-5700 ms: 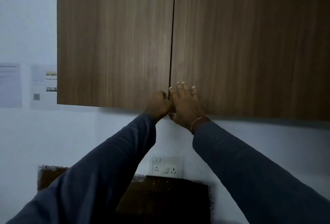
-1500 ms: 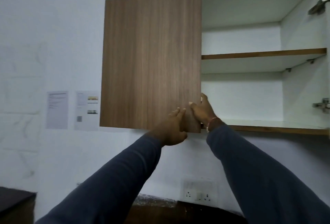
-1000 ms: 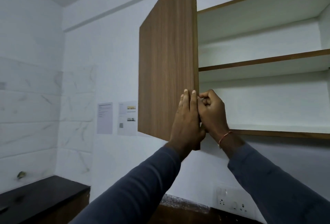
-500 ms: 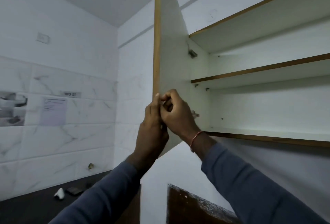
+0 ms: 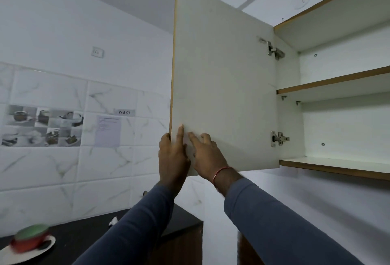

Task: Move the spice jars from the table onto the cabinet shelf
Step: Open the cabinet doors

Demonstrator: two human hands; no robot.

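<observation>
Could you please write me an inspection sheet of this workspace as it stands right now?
Surface: dark countertop at lower left; cabinet shelves bare where visible.
Job's things: no spice jars seen; left cabinet door swung wide open, its pale inner face toward the camera.
Clutter: blurred red and green dish on a white plate; small white item on the counter.
Hands: left hand grips the door's free edge; right hand lies flat on its inner face.
Cables: nothing seen.
Surroundings: marbled wall tiles, a "WS 07" label, a posted paper sheet, a wall socket, two door hinges.
</observation>
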